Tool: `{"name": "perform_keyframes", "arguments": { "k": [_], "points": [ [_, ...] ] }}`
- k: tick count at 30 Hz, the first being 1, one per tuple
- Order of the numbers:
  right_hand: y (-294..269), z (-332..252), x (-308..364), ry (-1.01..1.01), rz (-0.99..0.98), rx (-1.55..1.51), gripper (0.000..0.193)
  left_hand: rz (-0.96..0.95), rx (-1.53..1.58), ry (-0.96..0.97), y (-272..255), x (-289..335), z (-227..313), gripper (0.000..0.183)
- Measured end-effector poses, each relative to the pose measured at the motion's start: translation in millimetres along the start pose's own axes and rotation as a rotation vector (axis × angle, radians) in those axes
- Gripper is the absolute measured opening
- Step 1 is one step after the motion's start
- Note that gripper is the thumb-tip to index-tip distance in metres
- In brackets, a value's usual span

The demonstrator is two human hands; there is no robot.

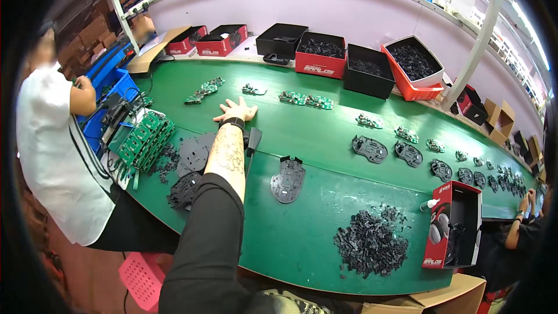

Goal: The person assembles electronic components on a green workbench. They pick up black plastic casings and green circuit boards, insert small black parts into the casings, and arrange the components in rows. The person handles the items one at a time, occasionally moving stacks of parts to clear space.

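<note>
My left hand [238, 110] is stretched out over the green table, fingers spread, with nothing in it. A dark band circles its wrist, and a dark grey block-shaped object [254, 138] stands beside the forearm. Just beyond the fingers are a small green circuit board [254, 89] and, to the left, a short row of boards [204, 91]. Farther right lies a pair of boards [306, 100]. Nearer to me rests one black, rounded plastic shell [288, 180]. More black shells [195, 154] are piled left of my forearm, partly hidden by it. My right hand is out of view.
Stacked green circuit boards [145, 139] stand at left, near a person in white [58, 151]. A heap of small black parts [372, 241] lies front right beside a red box [439, 229]. Boxes of black parts [319, 55] line the back. Another person's hands [526, 203] show far right.
</note>
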State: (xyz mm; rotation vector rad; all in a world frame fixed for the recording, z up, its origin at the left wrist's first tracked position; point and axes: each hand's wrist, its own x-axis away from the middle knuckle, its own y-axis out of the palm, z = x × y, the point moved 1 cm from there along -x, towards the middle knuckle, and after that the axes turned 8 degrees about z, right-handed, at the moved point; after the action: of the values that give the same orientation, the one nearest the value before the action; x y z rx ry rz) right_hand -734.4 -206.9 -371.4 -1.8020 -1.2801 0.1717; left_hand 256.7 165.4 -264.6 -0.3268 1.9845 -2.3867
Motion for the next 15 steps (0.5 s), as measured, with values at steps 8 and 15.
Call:
{"name": "perform_keyframes", "arguments": {
  "k": [8,15],
  "points": [
    [32,11,-6,-0.220,0.063,-0.055,0.038,0.142,-0.091,-0.026,-13,-37,-58,0.107],
    [62,63,-49,-1.013,0.324,-0.143,0.037,0.022,0.185,0.674,-62,4,2,0.044]
  ]
}}
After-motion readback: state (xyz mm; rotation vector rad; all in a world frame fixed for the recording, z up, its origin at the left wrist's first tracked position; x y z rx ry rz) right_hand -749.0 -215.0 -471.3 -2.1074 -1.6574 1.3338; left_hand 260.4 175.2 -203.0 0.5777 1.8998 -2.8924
